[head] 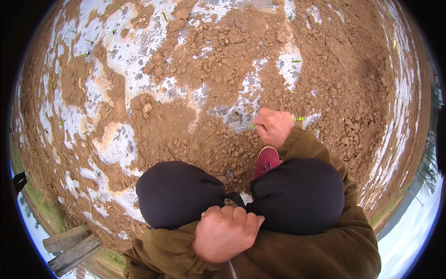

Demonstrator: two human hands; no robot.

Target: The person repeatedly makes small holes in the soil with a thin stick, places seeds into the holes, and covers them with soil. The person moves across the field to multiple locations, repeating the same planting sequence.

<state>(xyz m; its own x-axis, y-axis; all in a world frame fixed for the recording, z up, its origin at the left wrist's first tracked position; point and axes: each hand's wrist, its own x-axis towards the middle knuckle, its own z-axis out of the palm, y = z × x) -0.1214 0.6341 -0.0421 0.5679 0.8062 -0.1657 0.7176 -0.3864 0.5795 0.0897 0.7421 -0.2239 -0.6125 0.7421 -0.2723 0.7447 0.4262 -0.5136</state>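
Note:
My right hand (275,127) grips a slim tool (299,119) with a yellow-green banded handle. From the fist its thin metal shaft points left, low over a patch of soil-strewn plastic mulch film (249,96). Just beyond that shaft, a small dark hole (236,114) shows in the film. My left hand (226,233) is curled at my lap, between my knees. A small brownish thing (229,202) pokes out past its knuckles; whether the fingers hold it is hidden.
Loose clods of brown soil (324,80) cover much of the film. Green seedlings (296,61) poke up here and there. My red shoe (267,162) stands close below my right hand. Weathered wooden boards (74,254) lie at lower left; a dark object (19,181) shows at the left rim.

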